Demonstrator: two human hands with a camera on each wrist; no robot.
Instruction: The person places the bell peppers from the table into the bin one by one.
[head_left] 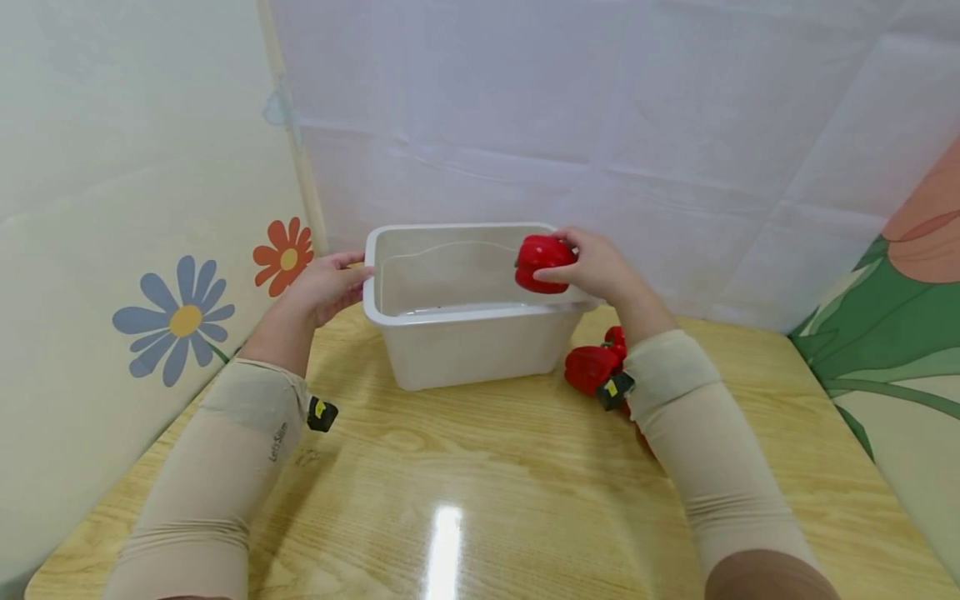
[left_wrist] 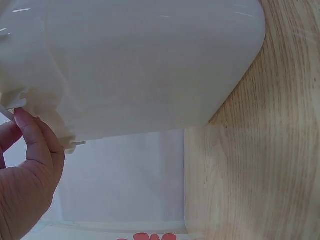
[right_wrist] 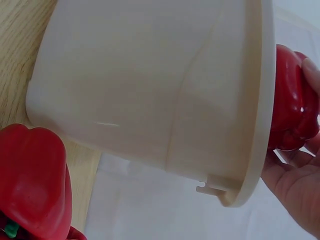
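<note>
From the head camera, the right hand (head_left: 600, 268) is grasping a red bell pepper (head_left: 542, 263) and holding it over the right rim of the white plastic tub (head_left: 450, 333), the pepper lying at nine o'clock from the grip, just inside the rim. The left hand (head_left: 324, 287) is resting its relaxed fingers against the tub's left rim, at three o'clock from it. More red peppers (head_left: 591, 367) are lying on the tabletop (head_left: 480, 483) beside the right sleeve.

From the left wrist, fingertips (left_wrist: 25, 125) are touching the tub's rim edge.

From the right wrist, the fingers (right_wrist: 295, 185) are curling round the pepper (right_wrist: 292, 117) beyond the rim; another pepper (right_wrist: 32, 180) is sitting at seven o'clock.
</note>
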